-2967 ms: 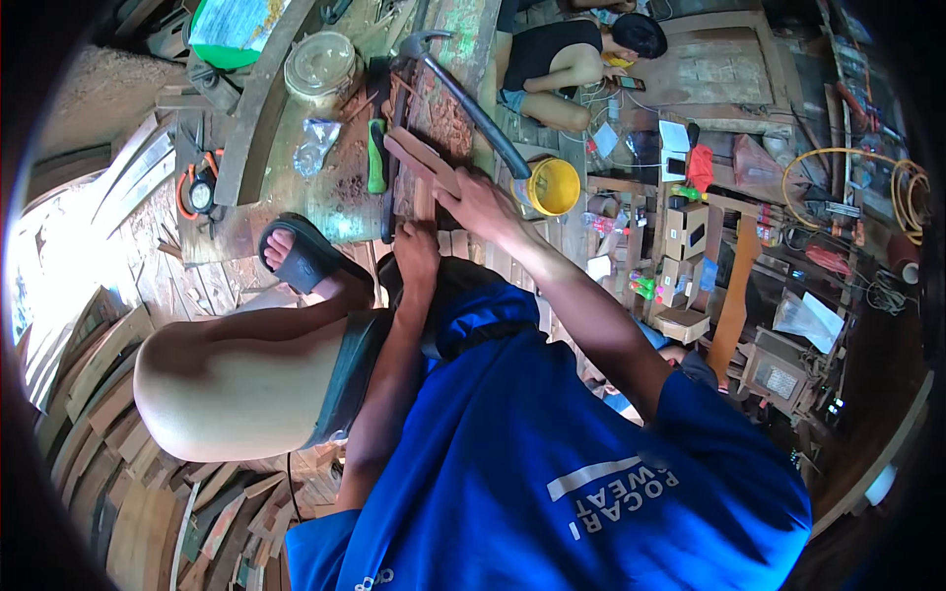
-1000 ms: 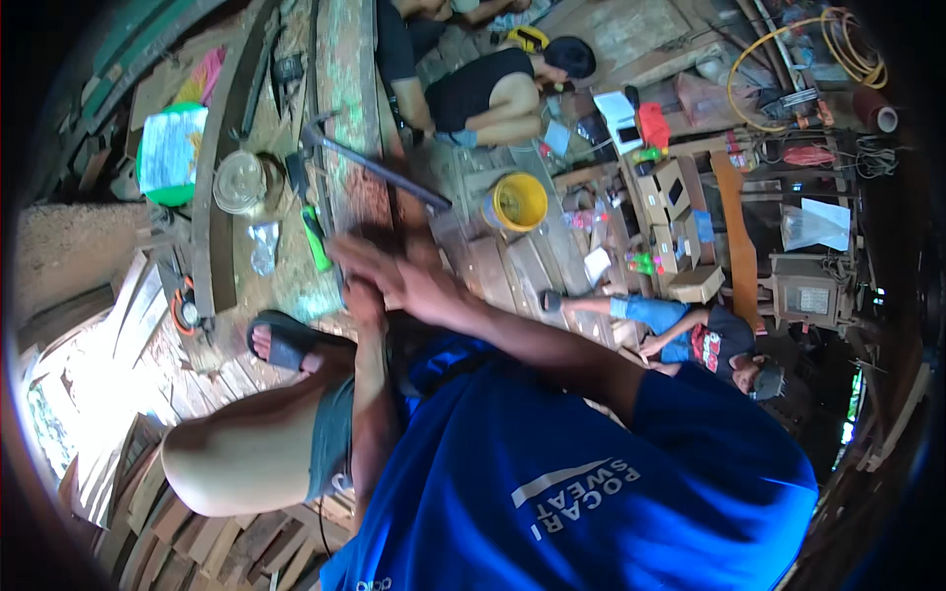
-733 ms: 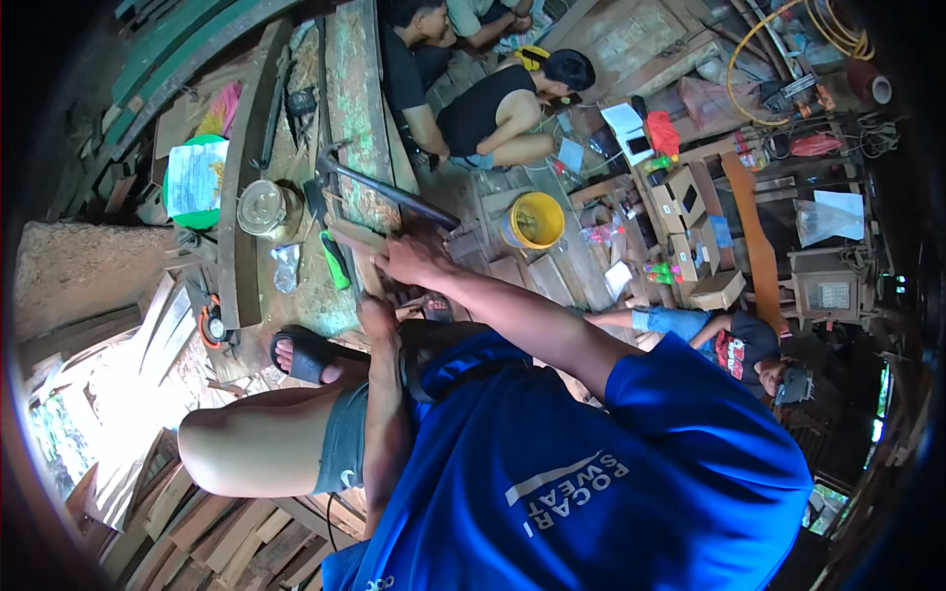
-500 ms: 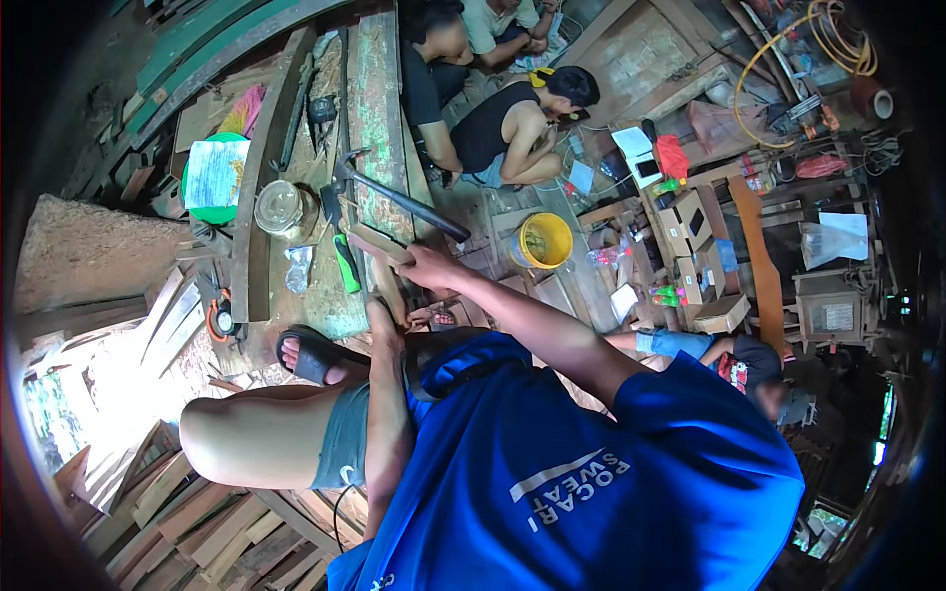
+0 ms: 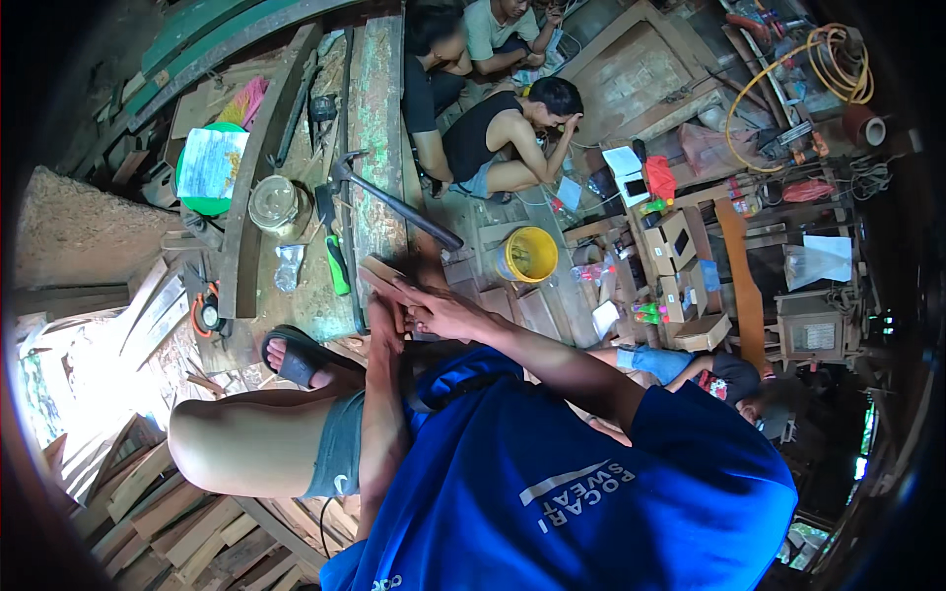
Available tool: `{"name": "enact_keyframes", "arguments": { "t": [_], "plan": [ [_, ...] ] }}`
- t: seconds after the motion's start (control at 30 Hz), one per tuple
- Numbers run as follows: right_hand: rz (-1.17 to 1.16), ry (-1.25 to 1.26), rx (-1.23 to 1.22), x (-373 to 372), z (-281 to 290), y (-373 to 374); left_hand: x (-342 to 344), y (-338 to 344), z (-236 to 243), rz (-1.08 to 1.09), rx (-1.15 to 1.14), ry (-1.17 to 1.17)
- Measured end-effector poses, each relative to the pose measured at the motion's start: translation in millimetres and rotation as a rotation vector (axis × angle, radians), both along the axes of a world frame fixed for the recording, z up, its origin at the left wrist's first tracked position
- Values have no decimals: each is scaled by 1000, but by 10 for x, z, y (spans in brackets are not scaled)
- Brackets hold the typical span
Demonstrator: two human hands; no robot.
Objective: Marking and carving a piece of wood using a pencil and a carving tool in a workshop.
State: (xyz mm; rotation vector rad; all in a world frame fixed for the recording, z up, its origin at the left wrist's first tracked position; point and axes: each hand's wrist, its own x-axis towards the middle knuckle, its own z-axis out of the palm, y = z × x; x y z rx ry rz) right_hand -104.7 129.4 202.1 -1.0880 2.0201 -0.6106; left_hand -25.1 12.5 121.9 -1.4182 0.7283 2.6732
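Forward of the right hand (image 5: 439,313), the steel claw hammer with long dark handle (image 5: 402,204) lies slantwise and bars the straight way. Rightward, the round yellow plastic bucket (image 5: 508,262) stands as second obstacle. Leftward, the slim tool with bright green handle (image 5: 337,266) is near the left hand (image 5: 382,320). Between this tool and the crumpled clear plastic bag (image 5: 288,268), the worn wooden bench (image 5: 313,295) offers a narrow free passage.

A worn wooden surface (image 5: 320,317), patched with green paint, is strewn with shavings; on it are laid a hammer (image 5: 406,210), a green-handled tool (image 5: 338,264), a lidded tub (image 5: 277,203), clear plastic (image 5: 288,268) and a curved plank (image 5: 242,231).
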Motion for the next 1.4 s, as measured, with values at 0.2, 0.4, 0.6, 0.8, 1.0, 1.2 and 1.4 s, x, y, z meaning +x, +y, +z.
{"name": "enact_keyframes", "arguments": {
  "t": [0.2,0.4,0.6,0.8,1.0,1.2,1.4],
  "plan": [
    [-124,-170,130,131,414,40,74,-48,-309,91,-112,139],
    [-241,-151,-65,265,252,-97,2,13,-236,316,-84,90],
    [-183,-84,53,191,264,-240,309,-125,-745,-41,131,475],
    [-239,90,-84,271,66,-284,137,213,-691,134,-176,105],
    [-26,131,204,225,413,-414,237,203,-468,102,-207,17],
    [114,428,16,182,124,-650,245,232,-445,134,-338,-44],
    [33,417,114,191,-44,-828,548,222,-929,-128,-516,62]
  ]
}}
